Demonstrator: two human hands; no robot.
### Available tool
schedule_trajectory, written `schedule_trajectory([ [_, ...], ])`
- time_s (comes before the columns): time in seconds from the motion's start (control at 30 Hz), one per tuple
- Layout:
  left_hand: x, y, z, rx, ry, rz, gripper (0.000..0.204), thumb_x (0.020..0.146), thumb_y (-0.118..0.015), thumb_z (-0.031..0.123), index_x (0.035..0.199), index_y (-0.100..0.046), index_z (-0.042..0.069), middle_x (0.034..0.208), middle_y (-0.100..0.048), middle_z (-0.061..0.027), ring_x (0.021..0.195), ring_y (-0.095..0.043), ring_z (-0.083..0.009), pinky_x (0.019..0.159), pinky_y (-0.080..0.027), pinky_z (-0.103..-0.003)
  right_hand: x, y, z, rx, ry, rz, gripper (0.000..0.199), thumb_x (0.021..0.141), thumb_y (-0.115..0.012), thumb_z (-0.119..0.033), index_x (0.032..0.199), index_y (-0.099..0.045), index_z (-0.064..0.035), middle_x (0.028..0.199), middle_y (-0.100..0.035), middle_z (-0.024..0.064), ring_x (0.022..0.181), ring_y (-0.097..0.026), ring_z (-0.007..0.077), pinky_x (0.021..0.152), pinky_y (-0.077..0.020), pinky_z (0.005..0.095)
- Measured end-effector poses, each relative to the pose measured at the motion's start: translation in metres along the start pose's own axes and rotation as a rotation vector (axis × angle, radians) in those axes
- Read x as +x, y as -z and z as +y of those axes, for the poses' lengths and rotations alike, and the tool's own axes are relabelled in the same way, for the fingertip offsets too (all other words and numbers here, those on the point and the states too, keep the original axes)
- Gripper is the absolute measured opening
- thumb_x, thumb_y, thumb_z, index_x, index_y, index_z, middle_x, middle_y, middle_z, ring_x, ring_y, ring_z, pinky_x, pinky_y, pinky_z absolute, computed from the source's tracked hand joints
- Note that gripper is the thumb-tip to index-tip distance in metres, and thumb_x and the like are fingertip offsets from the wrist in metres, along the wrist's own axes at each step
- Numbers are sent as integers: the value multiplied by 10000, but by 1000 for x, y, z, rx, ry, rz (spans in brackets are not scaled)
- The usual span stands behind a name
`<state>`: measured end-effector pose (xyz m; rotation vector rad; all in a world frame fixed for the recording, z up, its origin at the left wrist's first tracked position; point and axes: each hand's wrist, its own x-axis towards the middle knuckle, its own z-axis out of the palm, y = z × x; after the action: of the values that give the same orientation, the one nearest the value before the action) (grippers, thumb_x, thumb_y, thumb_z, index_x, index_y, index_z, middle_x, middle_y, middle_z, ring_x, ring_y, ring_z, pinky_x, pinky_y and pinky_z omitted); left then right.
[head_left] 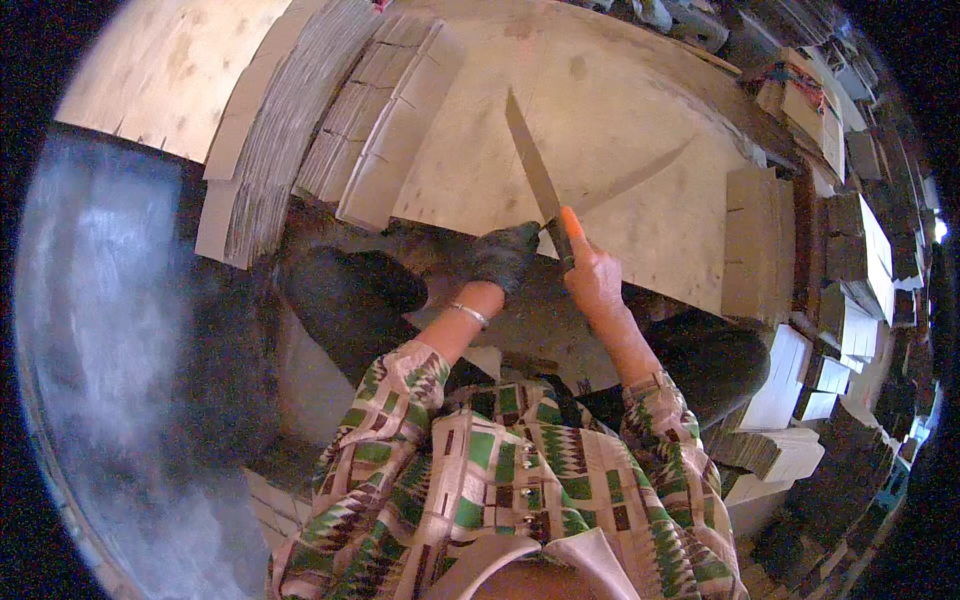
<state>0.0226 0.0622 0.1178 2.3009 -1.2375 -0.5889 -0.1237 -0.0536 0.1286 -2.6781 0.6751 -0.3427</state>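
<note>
In my right hand is a long knife, gripped by its dark handle. Its broad blade points away and slightly left over the board, casting a shadow to the right. An orange cover sits on the index finger, which lies along the knife's back near the handle. My left hand, in a dark glove, is closed close to the lower end of the blade. Whether it touches the blade or holds something small is hidden by the glove. Beneath the knife lies a pale wooden board.
Flat cardboard pieces stand in a long row at the board's left, with a shorter bundle beside it. Another cardboard stack stands at the board's right edge. More stacks fill the far right. My knees flank the board's near edge.
</note>
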Motion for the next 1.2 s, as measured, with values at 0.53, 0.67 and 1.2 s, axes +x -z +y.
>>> schedule_trajectory([
  [0.53,-4,14,-4,-143,17,-92,420,971,-482,296,1356,-597,171,1295,-638,-181,1201,-608,-349,1049,-460,-458,-3,3,-1,-84,-122,-247,932,728,-654,66,1559,-308,-173,932,-701,191,809,-685,399,691,-546,488],
  [0.67,25,49,-107,372,104,429,1189,712,-614,805,1577,-223,89,1628,-223,-215,1498,-179,-437,1216,-108,-590,22,27,-17,9,-37,131,768,822,-699,-42,1511,-367,-113,1074,-680,202,890,-670,414,714,-543,499],
  [1.2,15,39,-122,450,143,178,861,893,-500,702,1463,-464,57,1552,-377,-204,1483,-259,-387,1213,-187,-521,92,-17,-61,197,-60,-246,571,845,-606,-23,1398,-464,-19,1300,-577,241,1137,-577,417,944,-502,457],
])
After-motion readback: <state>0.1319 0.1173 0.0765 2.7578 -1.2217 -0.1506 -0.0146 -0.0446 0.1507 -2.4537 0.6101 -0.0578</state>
